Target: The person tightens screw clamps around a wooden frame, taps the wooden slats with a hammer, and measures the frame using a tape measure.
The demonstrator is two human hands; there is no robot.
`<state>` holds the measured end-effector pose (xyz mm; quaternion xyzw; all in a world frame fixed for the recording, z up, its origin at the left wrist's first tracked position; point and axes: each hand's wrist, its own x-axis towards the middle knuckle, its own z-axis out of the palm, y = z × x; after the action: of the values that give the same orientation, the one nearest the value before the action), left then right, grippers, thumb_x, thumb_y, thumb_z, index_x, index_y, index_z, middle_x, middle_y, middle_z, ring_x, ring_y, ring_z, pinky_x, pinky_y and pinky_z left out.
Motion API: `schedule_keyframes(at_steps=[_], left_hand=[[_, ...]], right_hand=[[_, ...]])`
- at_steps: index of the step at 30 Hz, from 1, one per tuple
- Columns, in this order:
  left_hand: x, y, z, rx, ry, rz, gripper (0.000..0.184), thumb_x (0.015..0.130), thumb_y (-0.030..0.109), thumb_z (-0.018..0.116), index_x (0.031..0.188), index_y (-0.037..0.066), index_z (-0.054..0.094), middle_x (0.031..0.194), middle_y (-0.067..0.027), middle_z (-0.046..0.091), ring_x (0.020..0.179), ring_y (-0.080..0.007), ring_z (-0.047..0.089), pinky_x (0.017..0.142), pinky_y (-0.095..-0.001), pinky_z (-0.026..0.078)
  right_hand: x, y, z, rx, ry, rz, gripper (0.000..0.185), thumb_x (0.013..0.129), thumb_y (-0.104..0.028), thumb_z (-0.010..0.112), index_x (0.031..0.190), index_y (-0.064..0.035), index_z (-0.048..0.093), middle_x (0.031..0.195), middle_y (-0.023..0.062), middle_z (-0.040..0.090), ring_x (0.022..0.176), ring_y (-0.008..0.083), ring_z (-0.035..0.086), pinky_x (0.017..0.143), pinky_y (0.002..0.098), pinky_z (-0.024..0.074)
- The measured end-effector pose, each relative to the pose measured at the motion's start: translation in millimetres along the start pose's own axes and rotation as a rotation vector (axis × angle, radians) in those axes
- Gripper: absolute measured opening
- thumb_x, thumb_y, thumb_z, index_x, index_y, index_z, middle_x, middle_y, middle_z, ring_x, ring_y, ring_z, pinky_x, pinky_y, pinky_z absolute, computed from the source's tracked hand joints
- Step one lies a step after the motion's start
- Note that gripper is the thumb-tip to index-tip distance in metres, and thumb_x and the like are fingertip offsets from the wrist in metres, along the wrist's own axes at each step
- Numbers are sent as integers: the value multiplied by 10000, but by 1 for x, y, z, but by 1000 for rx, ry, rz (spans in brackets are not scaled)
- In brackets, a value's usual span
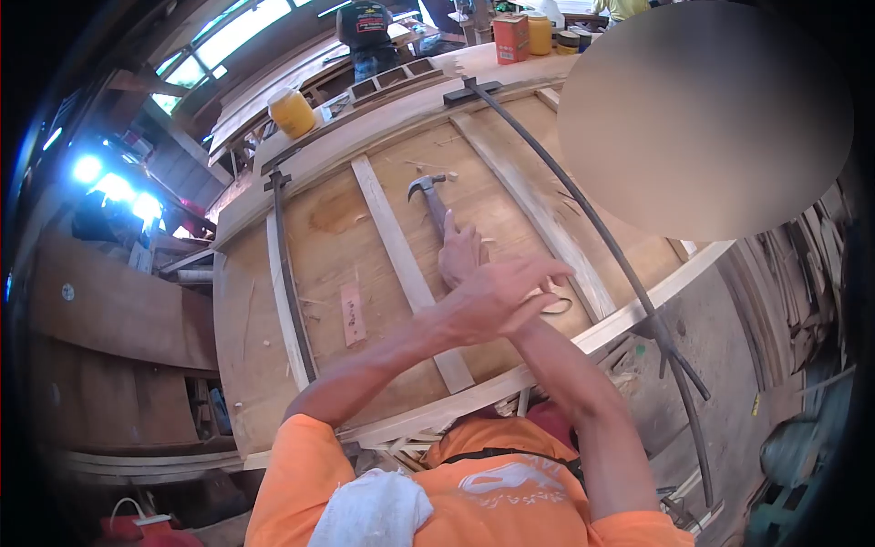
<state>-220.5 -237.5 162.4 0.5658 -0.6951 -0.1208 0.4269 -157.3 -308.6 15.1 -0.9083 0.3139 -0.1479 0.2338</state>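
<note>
My right hand (pixel 462 253) is closed around the handle of a claw hammer (pixel 428 189), with the index finger stretched along it. The hammer's head points away from me over a wooden panel frame (pixel 333 214). My left arm crosses over my right forearm. My left hand (pixel 507 290) is above the right wrist, its fingers stretched out and nothing visible in them; whether it touches the arm I cannot tell. A thin loop (pixel 558 307) shows just beyond its fingers. Left of the hands, a reddish strip of wood with markings (pixel 353 313) lies on the panel.
Two long bar clamps (pixel 583 202) (pixel 290 283) span the frame. Wooden slats (pixel 401 242) cross the panel. A yellow jar (pixel 292 113) and a red can (pixel 511 39) stand at the far side. A person (pixel 365 32) is in the background. Stacked boards (pixel 775 283) stand at the right.
</note>
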Motion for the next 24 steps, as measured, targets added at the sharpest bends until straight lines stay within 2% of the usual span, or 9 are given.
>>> schedule_keyframes(at_steps=[4, 6, 10, 12, 14, 16, 18, 22, 24], left_hand=[[26, 15, 30, -15, -4, 76, 388, 959, 109, 718, 1332, 58, 628, 1094, -101, 713, 1011, -249, 711, 881, -392, 563], [39, 21, 51, -64, 55, 290, 366, 964, 114, 706, 1316, 53, 628, 1067, -116, 700, 965, -283, 703, 847, -415, 565], [55, 46, 64, -204, 12, 310, 326, 975, 109, 682, 1291, 48, 635, 1047, -130, 688, 920, -316, 689, 825, -421, 564], [61, 44, 67, -134, -47, 330, 315, 974, 89, 661, 1286, 47, 645, 1027, -135, 677, 893, -336, 677, 814, -431, 559], [71, 38, 52, -134, 13, 333, 310, 977, 43, 620, 1284, 48, 662, 1046, -128, 707, 948, -308, 704, 850, -394, 562], [79, 21, 48, -203, 211, 252, 370, 857, -99, 552, 1188, 19, 667, 975, -131, 742, 912, -305, 748, 814, -391, 583], [82, 10, 19, -151, 201, 187, 391, 878, -123, 514, 1200, 17, 688, 1019, -130, 768, 957, -240, 756, 833, -336, 576], [55, -11, -16, -176, 382, 2, 358, 920, -104, 518, 1210, 7, 698, 1015, -117, 779, 946, -193, 746, 837, -316, 565], [25, -29, -36, -254, 280, -259, 267, 1041, -31, 526, 1259, -10, 679, 1090, -80, 750, 1055, -136, 685, 992, -287, 497]], right_hand=[[17, 7, -19, 17, -62, -60, 690, 947, -97, 564, 1606, -20, 373, 1186, 331, 590, 1091, 467, 637, 948, 554, 533], [12, 8, -21, 13, -57, -66, 672, 954, -102, 556, 1597, -14, 385, 1176, 336, 592, 1087, 468, 637, 944, 556, 534], [13, 15, -16, 55, -55, -80, 631, 970, -128, 552, 1576, -11, 421, 1154, 343, 595, 1077, 476, 645, 930, 571, 538], [16, 20, -6, 72, -25, -98, 601, 978, -129, 547, 1560, -18, 443, 1121, 329, 610, 1062, 481, 654, 881, 569, 549], [23, 22, 3, 83, -3, -21, 535, 994, -126, 537, 1513, -12, 483, 1080, 296, 637, 1036, 456, 668, 833, 542, 558], [17, 20, -1, -28, 49, -7, 456, 1010, -132, 537, 1446, 2, 540, 1044, 258, 675, 1018, 408, 687, 797, 505, 568], [21, 19, -18, -3, 57, -43, 423, 990, -121, 566, 1393, 8, 570, 1021, 241, 688, 984, 386, 693, 812, 484, 566], [27, 45, -100, 547, 134, -309, 358, 949, -100, 624, 1286, 20, 629, 975, 207, 716, 918, 343, 705, 842, 442, 562], [0, 69, -123, 549, -32, -346, 325, 928, -90, 654, 1232, 26, 659, 952, 189, 730, 884, 322, 711, 857, 422, 560]])
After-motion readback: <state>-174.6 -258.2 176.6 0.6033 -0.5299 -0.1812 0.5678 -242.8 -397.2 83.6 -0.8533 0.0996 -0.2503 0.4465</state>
